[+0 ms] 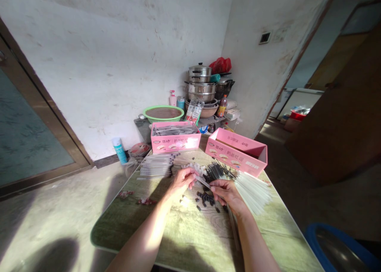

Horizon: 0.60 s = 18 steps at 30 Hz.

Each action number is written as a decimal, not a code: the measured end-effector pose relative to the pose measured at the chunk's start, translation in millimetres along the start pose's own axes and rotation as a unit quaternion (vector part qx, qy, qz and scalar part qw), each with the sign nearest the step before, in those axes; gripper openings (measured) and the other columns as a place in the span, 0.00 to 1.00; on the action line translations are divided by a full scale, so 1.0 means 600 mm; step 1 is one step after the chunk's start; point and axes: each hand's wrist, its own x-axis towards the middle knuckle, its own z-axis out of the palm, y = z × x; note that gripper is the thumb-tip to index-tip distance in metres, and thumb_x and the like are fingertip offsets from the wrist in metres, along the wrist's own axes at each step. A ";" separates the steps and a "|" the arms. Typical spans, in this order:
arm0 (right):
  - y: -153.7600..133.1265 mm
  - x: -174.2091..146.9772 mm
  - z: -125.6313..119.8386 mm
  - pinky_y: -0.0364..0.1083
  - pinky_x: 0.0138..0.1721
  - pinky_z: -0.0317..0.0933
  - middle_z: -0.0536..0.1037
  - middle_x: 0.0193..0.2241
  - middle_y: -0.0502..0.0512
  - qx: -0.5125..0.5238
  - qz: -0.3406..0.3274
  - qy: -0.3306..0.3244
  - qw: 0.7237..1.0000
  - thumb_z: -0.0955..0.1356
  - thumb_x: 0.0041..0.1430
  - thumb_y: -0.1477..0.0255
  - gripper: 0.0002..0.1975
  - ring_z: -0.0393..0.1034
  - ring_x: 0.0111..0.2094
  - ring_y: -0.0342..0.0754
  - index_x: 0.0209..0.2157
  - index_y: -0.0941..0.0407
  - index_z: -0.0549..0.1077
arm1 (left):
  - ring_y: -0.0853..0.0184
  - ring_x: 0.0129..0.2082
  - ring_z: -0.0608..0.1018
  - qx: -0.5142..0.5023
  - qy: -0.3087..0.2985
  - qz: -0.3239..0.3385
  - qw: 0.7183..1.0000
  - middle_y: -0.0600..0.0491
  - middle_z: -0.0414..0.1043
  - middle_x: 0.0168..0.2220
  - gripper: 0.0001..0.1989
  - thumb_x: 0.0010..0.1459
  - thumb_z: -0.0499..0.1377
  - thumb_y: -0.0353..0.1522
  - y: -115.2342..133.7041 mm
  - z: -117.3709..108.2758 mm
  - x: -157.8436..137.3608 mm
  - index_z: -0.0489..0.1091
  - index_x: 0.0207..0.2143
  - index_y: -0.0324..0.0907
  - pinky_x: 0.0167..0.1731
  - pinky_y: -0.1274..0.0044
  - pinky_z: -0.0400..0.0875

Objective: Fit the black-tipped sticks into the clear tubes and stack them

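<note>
Over the middle of the table my left hand (pixel 185 179) pinches one end of a thin translucent tube (pixel 203 181). My right hand (pixel 225 192) has its fingers closed on the tube's other end. Small black caps (pixel 207 198) lie scattered just below the hands, and small white pieces (pixel 198 168) sit behind them. Thin black rods (pixel 218 170) are heaped beyond my right hand. Clear tubes (pixel 253 192) fan out to its right. Another tube (pixel 233 229) lies by my right wrist. Left of my left hand, capped tubes (pixel 157 165) are laid in a bundle.
A pink box (pixel 175 142) filled with tubes stands at the table's back left. A second pink box (pixel 235 155) is at the back right. Behind are a green basin (pixel 163 113), stacked steel pots (pixel 201 90) and bottles. A blue-rimmed tub (pixel 312 240) stands at lower right.
</note>
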 end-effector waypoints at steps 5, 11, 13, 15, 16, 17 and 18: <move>0.002 0.002 -0.006 0.39 0.14 0.41 0.73 0.15 0.47 -0.003 0.007 0.020 1.000 0.78 0.47 0.60 0.17 0.53 0.12 0.36 0.30 0.59 0.79 | 0.74 0.20 0.71 -0.006 -0.032 0.009 0.999 0.57 0.69 0.23 0.17 0.57 0.64 0.44 0.008 0.000 -0.004 0.75 0.38 0.37 0.22 0.81 0.67; 0.005 0.005 -0.013 0.40 0.15 0.41 0.72 0.14 0.47 -0.014 0.022 0.035 0.999 0.79 0.45 0.60 0.17 0.53 0.12 0.36 0.29 0.58 0.80 | 0.73 0.20 0.71 -0.003 -0.057 0.005 0.998 0.57 0.70 0.23 0.17 0.55 0.66 0.44 0.016 -0.001 -0.006 0.75 0.35 0.38 0.22 0.80 0.67; 0.005 0.005 -0.013 0.40 0.15 0.42 0.73 0.14 0.47 -0.017 0.020 0.037 0.999 0.79 0.45 0.60 0.16 0.54 0.12 0.36 0.29 0.58 0.80 | 0.73 0.20 0.71 0.001 -0.063 0.005 0.998 0.57 0.70 0.24 0.17 0.54 0.66 0.43 0.019 -0.001 -0.006 0.76 0.36 0.38 0.22 0.80 0.68; 0.004 0.005 -0.011 0.40 0.15 0.43 0.73 0.14 0.47 -0.020 0.015 0.038 0.999 0.79 0.45 0.60 0.16 0.54 0.12 0.36 0.28 0.58 0.80 | 0.73 0.21 0.71 0.017 -0.064 0.001 0.998 0.57 0.70 0.24 0.15 0.53 0.68 0.41 0.021 0.000 -0.008 0.76 0.36 0.38 0.22 0.80 0.67; 0.004 0.005 -0.010 0.39 0.14 0.43 0.73 0.14 0.47 -0.023 0.014 0.038 0.999 0.79 0.45 0.60 0.16 0.54 0.12 0.36 0.28 0.58 0.79 | 0.73 0.21 0.70 0.033 -0.064 -0.004 0.997 0.57 0.70 0.23 0.14 0.51 0.69 0.39 0.022 0.001 -0.009 0.77 0.36 0.38 0.22 0.81 0.66; 0.004 0.005 -0.008 0.39 0.14 0.43 0.73 0.14 0.47 -0.026 0.014 0.036 0.999 0.79 0.45 0.60 0.17 0.54 0.12 0.36 0.28 0.58 0.79 | 0.73 0.21 0.70 0.053 -0.062 -0.009 0.997 0.57 0.70 0.23 0.13 0.50 0.69 0.37 0.023 0.002 -0.010 0.78 0.35 0.37 0.22 0.81 0.65; 0.003 0.005 -0.007 0.39 0.14 0.43 0.73 0.14 0.47 -0.030 0.015 0.034 0.999 0.79 0.45 0.60 0.17 0.54 0.12 0.36 0.29 0.59 0.79 | 0.73 0.21 0.70 0.075 -0.058 -0.015 0.995 0.57 0.70 0.22 0.12 0.49 0.69 0.36 0.023 0.003 -0.011 0.79 0.34 0.37 0.22 0.81 0.63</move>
